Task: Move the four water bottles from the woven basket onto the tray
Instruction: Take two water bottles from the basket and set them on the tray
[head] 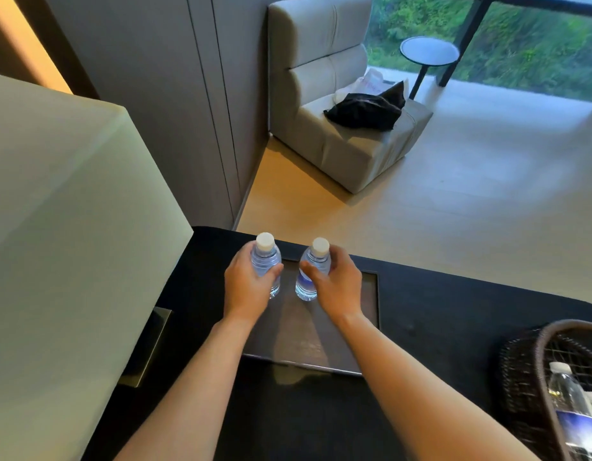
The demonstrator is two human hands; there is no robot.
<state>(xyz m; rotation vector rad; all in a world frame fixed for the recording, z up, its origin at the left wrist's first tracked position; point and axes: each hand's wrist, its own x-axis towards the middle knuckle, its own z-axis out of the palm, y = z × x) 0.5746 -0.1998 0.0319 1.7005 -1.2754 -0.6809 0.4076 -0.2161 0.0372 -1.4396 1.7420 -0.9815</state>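
Note:
Two clear water bottles with white caps stand upright at the far end of the dark rectangular tray [369,314]. My left hand [246,287] grips the left bottle [266,257] around its body. My right hand [336,287] grips the right bottle [313,267] the same way. The two bottles are a little apart, side by side. At the lower right edge stands the dark woven basket [521,371], with at least one more bottle [569,397] lying inside it; the frame edge cuts off the rest.
The tray lies on a dark tabletop [437,294]. A large pale lampshade [65,227] fills the left side, close to my left arm. Beyond the table are a grey armchair [338,94] with dark cloth on it and a small round side table [429,51].

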